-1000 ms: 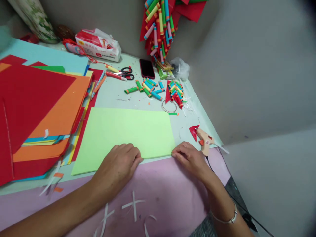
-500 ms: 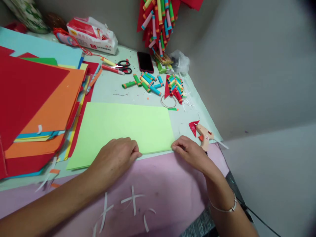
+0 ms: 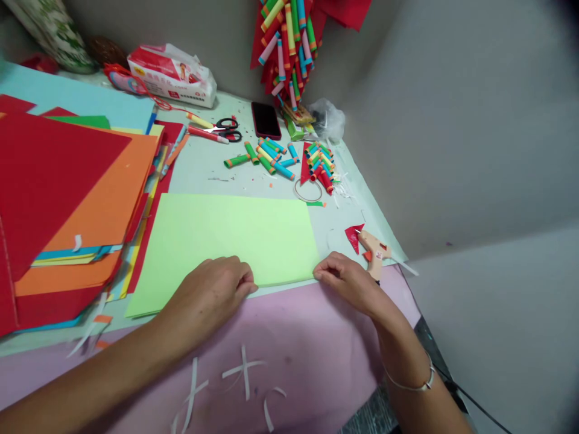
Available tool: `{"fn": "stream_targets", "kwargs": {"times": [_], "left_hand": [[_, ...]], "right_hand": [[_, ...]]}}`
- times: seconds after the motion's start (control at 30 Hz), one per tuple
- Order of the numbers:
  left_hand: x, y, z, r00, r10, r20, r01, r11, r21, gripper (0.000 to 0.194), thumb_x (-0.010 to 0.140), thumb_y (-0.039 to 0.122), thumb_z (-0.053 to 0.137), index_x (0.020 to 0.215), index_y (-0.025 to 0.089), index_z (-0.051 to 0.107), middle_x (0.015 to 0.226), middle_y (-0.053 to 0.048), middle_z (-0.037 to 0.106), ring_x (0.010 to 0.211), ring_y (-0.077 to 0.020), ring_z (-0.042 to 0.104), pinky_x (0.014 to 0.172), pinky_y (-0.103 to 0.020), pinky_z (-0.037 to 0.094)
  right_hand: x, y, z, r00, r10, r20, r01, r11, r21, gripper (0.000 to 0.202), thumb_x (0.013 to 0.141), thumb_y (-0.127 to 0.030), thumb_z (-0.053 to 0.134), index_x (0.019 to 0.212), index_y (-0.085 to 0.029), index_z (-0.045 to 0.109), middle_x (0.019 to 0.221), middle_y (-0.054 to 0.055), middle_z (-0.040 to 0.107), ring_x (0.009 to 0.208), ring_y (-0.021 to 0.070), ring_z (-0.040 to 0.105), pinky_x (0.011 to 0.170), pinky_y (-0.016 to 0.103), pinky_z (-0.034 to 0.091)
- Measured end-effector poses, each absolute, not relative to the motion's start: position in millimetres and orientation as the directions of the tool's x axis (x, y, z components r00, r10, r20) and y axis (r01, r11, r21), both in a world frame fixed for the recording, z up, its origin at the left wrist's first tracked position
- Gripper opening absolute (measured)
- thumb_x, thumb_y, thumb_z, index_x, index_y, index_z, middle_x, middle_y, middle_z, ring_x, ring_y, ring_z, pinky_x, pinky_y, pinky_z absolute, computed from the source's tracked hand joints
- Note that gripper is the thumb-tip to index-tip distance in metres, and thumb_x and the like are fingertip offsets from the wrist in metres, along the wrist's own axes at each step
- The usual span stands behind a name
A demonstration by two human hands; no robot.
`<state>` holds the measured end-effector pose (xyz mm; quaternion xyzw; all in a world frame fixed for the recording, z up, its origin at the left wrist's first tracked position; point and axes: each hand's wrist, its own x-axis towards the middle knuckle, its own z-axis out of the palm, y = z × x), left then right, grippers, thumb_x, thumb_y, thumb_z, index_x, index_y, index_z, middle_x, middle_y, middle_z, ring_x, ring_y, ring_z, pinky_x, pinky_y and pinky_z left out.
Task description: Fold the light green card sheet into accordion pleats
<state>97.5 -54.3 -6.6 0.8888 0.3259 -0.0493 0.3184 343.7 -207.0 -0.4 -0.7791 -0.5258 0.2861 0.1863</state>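
We've got a single head-worn view, facing forward and down across the counter (image 3: 194,166) to the grey wall (image 3: 474,150); near range, left hand (image 3: 217,286) and right hand (image 3: 346,280) below mid-frame, arms (image 3: 407,361) running off the bottom.

Bare left hand (image 3: 221,280), bare right hand (image 3: 346,278), and a slim silvery bangle (image 3: 428,385) with small knobs around the right forearm (image 3: 402,349).

A plain grey wall (image 3: 488,150) fills the right side, marked by one small dark spot (image 3: 449,244); a dimmer grey wall (image 3: 230,54) rises behind the worktop (image 3: 194,172), which is covered in pale mint green, with lilac-pink along its front. Dark grey, streaked floor (image 3: 368,413) shows at lower right. The light is soft, with blurred shadows.
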Motion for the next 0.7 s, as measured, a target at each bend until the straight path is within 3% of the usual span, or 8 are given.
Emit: {"fn": "stream_targets", "kwargs": {"times": [0.27,0.7], "left_hand": [[97.4,-58.0,-5.6,0.794,0.552,-0.255,0.588,-0.591,0.552,0.025,0.092,0.032,0.044,0.083,0.024,0.066,0.084,-0.002,0.068,0.08,-0.0217,0.057,0.074,-0.035,0.036],[104.1,-57.8,2.5,0.747,0.583,-0.321,0.663,-0.609,0.436,0.023,0.09,0.033,0.046,0.081,0.023,0.066,0.084,-0.004,0.069,0.08,-0.0242,0.059,0.071,-0.036,0.037]], "right_hand": [[343.6,-206.0,0.5,0.333,0.9,-0.282,0.667,-0.436,-0.604,0.013,0.088,-0.025,0.057,0.081,-0.023,0.068,0.09,0.001,0.065,0.082,0.0156,0.058,0.075,0.03,0.042],[342.9,-204.1,1.6,0.31,0.911,-0.273,0.705,-0.413,-0.577,0.013,0.088,-0.021,0.055,0.08,-0.022,0.065,0.088,0.0,0.063,0.082,0.0156,0.058,0.073,0.029,0.042]]}}
